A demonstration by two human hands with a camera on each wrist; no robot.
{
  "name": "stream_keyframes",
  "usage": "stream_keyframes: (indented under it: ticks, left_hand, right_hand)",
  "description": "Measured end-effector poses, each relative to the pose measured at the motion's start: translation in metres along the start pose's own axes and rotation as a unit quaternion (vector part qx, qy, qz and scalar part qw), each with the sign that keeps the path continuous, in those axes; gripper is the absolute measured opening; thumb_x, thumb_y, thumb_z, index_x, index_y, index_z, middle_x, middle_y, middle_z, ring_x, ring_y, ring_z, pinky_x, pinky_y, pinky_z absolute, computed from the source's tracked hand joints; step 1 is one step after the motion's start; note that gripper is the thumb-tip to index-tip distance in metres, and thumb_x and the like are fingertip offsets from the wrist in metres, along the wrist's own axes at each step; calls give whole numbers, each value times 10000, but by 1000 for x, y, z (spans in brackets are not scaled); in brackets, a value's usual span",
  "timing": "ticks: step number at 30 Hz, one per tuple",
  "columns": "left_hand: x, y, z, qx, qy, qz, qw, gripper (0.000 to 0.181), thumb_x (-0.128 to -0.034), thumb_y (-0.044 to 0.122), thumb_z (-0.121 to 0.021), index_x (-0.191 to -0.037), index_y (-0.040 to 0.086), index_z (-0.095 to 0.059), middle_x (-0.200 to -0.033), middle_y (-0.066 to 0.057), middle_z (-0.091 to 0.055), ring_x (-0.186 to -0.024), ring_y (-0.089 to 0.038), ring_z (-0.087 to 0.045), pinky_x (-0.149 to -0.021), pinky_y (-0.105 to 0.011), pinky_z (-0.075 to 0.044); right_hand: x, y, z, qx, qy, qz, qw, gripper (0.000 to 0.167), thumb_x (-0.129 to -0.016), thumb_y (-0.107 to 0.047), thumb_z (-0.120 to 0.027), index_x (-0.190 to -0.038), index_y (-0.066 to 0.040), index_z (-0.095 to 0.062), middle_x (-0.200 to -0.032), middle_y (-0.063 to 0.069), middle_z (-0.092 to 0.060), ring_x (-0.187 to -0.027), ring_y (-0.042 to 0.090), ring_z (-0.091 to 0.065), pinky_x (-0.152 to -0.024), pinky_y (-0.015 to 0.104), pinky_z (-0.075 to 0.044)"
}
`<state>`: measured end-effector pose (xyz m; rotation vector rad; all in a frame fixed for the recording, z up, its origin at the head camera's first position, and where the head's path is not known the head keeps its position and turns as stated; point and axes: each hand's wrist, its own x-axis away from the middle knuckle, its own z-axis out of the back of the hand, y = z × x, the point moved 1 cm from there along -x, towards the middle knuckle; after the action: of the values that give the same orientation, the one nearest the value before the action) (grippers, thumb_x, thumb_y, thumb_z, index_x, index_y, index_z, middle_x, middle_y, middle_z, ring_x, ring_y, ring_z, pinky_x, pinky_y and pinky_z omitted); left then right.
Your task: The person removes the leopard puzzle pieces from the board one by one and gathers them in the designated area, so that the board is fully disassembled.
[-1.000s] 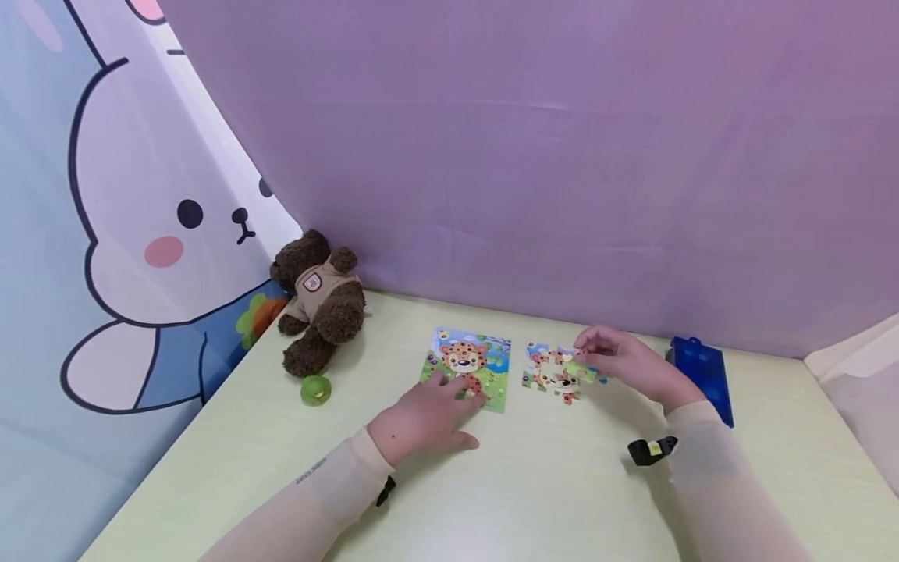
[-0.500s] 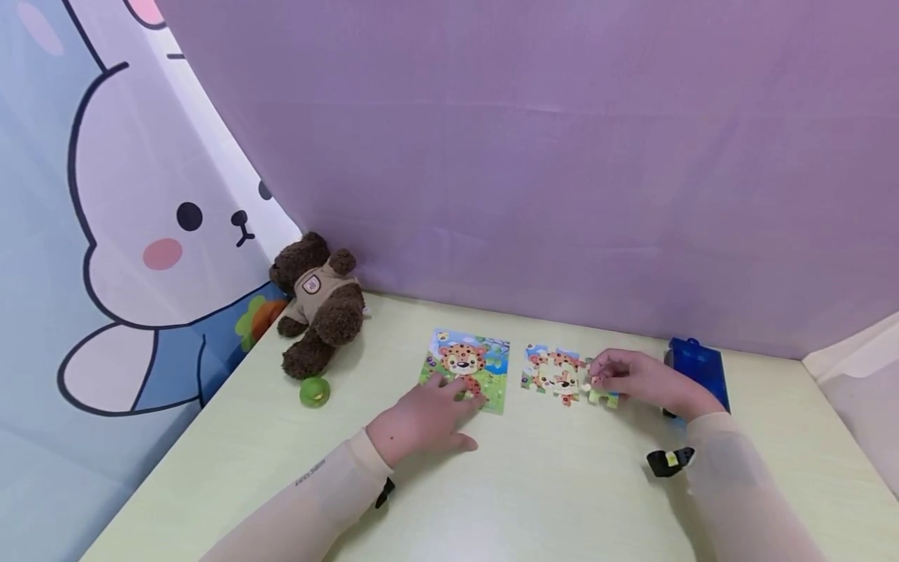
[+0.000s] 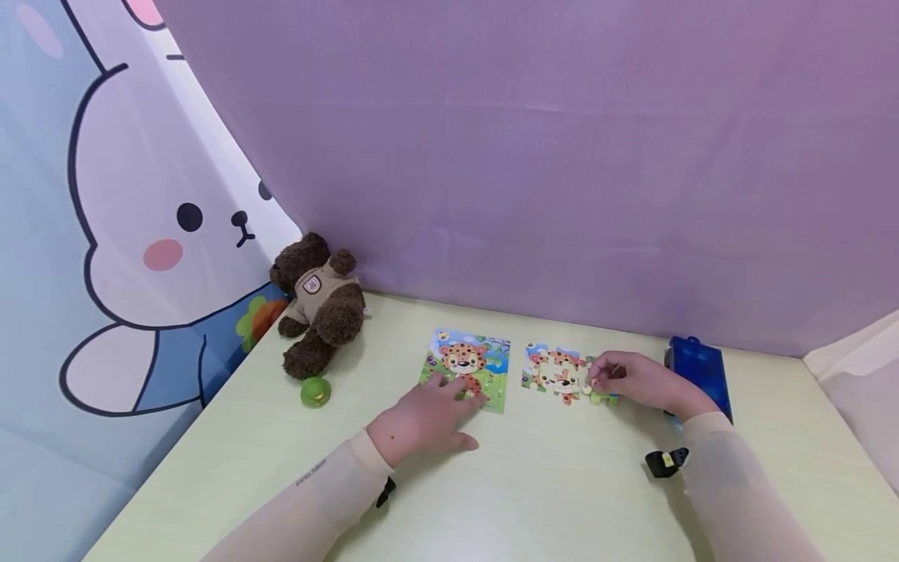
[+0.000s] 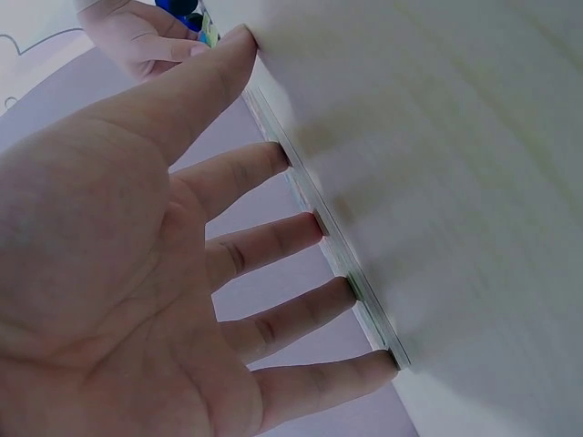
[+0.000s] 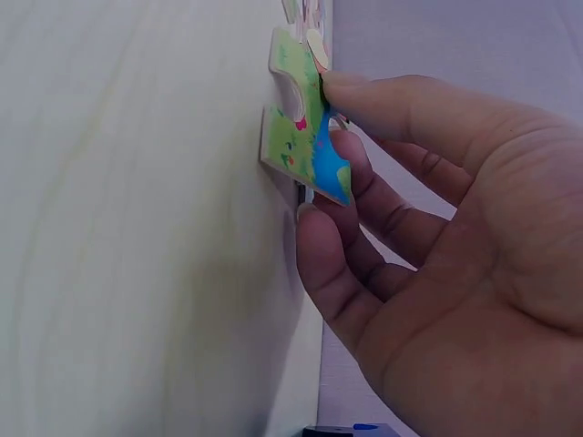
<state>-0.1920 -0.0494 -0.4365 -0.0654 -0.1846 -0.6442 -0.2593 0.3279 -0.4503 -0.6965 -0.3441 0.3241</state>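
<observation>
My right hand [image 3: 635,382] pinches a green and blue puzzle piece [image 5: 301,150] between thumb and fingers, tilted off the table in the right wrist view. It is just right of a partly joined leopard puzzle [image 3: 542,361], which has uneven edges; whether the held piece touches the puzzle I cannot tell. Fingers spread, my left hand [image 3: 424,421] rests its fingertips on the lower part of a leopard picture card [image 3: 441,350]. From the left wrist, the card [image 4: 369,319] appears edge-on as a thin strip beneath the fingertips.
A blue translucent case [image 3: 705,375] lies behind the right wrist. At the far left a brown teddy bear [image 3: 330,300] lies by the curtain, with a small green round toy [image 3: 315,392] before it. A purple curtain [image 3: 534,172] borders the table's back edge.
My right hand has moved right and slightly nearer to me with the puzzle piece, from over the puzzle's right edge to beside it. The left hand stays on the card.
</observation>
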Motion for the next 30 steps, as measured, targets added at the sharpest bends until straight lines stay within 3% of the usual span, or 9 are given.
stream_keyframes:
  ticks: [12,17,21,25,30]
  left_hand:
    - [-1,1,1,25,-35,13,10000,750,-989,649,-627,-1638,316,-449,-1685,-27,-460,-1529,-473,-440,-1154,-593,-551]
    - [-4,-2,6,30,-166,93,9998,694,-999,662,-615,-1613,369,-478,-1648,-3,-496,-1523,-452,-451,-1017,-583,-635]
    - [-8,-6,9,84,-211,160,9996,630,-1002,685,-599,-1571,426,-520,-1582,19,-537,-1460,-388,-508,-923,-571,-657]
    - [-11,-13,7,354,-237,233,9988,593,-1008,675,-599,-1555,458,-526,-1601,7,-500,-1477,-378,-476,-984,-601,-620]
    - [-6,-26,8,611,-34,320,9976,622,-1021,631,-614,-1585,394,-502,-1669,-46,-433,-1511,-410,-441,-1075,-603,-578]
  right_hand:
    - [2,-3,4,46,184,-136,9997,221,-1072,-278,-662,-1231,-124,-669,-1116,63,-639,-979,197,-545,-809,295,-483]
    - [2,-8,4,35,341,-143,9993,245,-1094,-329,-622,-1233,-135,-674,-1175,71,-675,-1035,222,-583,-885,330,-524]
    - [-4,-17,3,-139,530,-178,9983,281,-1089,-367,-626,-1231,-131,-681,-1161,99,-676,-1014,246,-592,-851,338,-548]
    - [-13,-33,-3,-265,568,47,9980,274,-1098,-321,-612,-1240,-97,-681,-1162,142,-676,-991,261,-592,-847,364,-555]
    - [-29,-57,-14,-362,471,272,9979,279,-1101,-323,-606,-1251,-100,-680,-1180,147,-686,-1004,281,-621,-870,395,-579]
